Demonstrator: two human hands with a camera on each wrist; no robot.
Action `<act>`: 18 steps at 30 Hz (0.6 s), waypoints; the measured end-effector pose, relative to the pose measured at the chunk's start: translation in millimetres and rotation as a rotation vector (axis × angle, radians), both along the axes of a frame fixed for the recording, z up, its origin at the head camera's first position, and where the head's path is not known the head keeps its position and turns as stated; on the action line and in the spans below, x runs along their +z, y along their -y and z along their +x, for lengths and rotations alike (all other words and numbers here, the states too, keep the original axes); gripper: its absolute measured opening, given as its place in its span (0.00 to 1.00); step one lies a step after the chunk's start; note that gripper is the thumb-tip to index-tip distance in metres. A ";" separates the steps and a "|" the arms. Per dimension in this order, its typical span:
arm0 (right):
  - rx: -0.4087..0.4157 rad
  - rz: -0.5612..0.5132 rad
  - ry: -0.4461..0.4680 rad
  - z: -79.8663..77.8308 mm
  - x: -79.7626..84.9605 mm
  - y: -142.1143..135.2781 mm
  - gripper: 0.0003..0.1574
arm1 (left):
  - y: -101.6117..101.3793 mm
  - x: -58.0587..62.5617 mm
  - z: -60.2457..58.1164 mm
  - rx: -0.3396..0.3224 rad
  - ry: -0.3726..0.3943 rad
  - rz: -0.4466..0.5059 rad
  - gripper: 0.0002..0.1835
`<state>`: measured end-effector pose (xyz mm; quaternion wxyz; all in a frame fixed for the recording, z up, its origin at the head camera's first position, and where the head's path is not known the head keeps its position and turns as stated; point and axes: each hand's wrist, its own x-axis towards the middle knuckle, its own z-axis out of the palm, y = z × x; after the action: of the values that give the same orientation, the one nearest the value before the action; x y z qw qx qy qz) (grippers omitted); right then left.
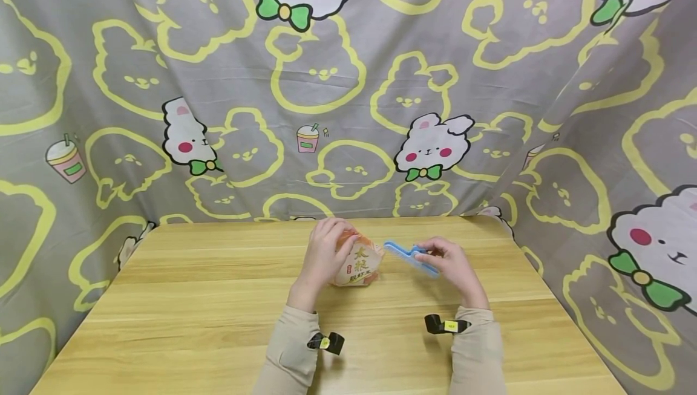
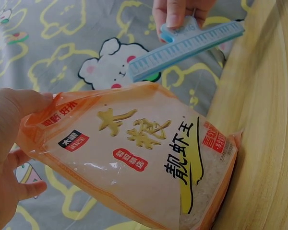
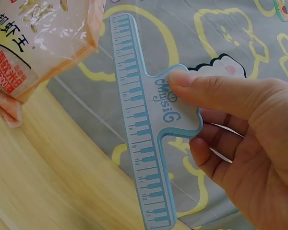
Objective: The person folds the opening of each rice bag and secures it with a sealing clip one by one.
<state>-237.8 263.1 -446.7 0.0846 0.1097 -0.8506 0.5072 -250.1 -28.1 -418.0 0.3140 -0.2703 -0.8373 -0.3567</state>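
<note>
A plastic bag of rice (image 1: 356, 265), orange and cream with printed characters, stands on the wooden table. My left hand (image 1: 328, 250) grips its top edge; in the left wrist view the thumb lies over the folded top of the bag and fingers are behind it. To the right, my right hand (image 1: 449, 262) pinches the tab of a long blue clip (image 3: 144, 124) between thumb and fingers. Piano keys and numbers are printed along the clip's bar. The clip is held in the air beside the bag, apart from it.
The wooden table (image 1: 207, 298) runs under both hands. Behind it and at both sides hangs a grey curtain (image 1: 348, 92) with yellow outlines and white cartoon animals. A black strap with a camera mount (image 1: 327, 343) sits on the left wrist, another (image 1: 446, 325) on the right.
</note>
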 end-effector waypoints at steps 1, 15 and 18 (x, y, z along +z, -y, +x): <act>-0.003 0.000 -0.004 0.0 0.3 0.6 0.13 | 0.1 0.0 0.1 0.000 -0.002 0.001 0.03; 0.030 0.014 -0.051 5.8 12.8 15.9 0.10 | 0.4 0.6 0.1 0.001 -0.013 -0.006 0.03; 0.041 0.018 -0.049 10.9 21.2 20.8 0.11 | 0.3 0.5 0.0 0.001 -0.011 -0.005 0.04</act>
<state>-226.9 242.3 -425.5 0.0940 0.1401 -0.8505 0.4982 -250.1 -28.4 -417.5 0.3181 -0.2725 -0.8366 -0.3529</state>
